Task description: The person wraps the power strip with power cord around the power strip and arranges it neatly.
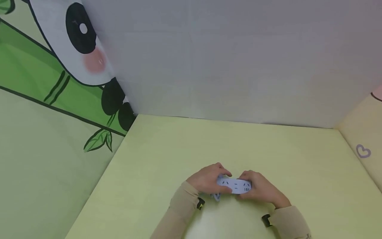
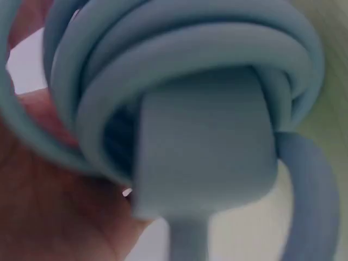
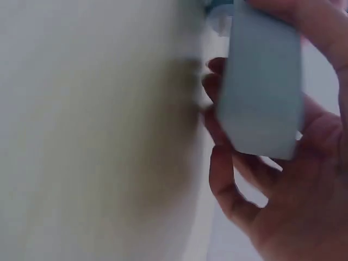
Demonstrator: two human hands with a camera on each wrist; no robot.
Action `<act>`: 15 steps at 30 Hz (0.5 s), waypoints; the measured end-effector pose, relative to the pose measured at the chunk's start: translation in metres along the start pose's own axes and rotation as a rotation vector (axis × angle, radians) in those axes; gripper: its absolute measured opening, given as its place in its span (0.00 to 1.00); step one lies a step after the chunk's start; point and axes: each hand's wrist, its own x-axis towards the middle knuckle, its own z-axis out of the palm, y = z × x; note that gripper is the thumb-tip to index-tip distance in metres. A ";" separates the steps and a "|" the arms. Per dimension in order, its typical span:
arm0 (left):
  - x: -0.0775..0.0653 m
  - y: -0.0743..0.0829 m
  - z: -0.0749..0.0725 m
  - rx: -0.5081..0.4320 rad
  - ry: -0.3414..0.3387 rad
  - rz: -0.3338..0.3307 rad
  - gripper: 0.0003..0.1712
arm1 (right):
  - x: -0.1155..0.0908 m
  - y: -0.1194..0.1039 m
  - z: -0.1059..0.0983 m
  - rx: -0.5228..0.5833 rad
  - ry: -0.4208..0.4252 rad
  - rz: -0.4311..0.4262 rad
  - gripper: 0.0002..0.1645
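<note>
Both hands hold a white power strip [image 1: 235, 186] over the table, its socket face turned up toward the head camera. My left hand [image 1: 209, 179] grips the left end, with thumb and fingers on opposite long edges. The right hand [image 1: 258, 187] grips the other end the same way. Close under the left palm, the left wrist view shows the coiled cord [image 2: 190, 49] and a blocky plug [image 2: 206, 147] lying against the coil. In the right wrist view, the plain side of the power strip [image 3: 263, 87] sits between thumb and curled fingers.
A pale yellow table [image 1: 167, 146] spreads around the hands. Behind it rises a plain grey-white wall [image 1: 226, 66]. The left wall [image 1: 53, 159] carries a painted panda and bamboo; the right wall [image 1: 358, 132] has a small heart. Dark wrist straps show at both cuffs.
</note>
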 end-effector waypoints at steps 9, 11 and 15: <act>-0.005 0.011 -0.013 0.052 0.083 0.047 0.25 | -0.006 -0.015 0.001 -0.260 0.056 0.006 0.43; -0.009 0.013 -0.016 0.049 0.112 0.044 0.23 | -0.007 -0.017 0.001 -0.268 0.049 -0.003 0.44; -0.019 0.017 -0.022 0.055 0.160 0.041 0.21 | -0.008 -0.019 0.003 -0.260 0.031 -0.016 0.44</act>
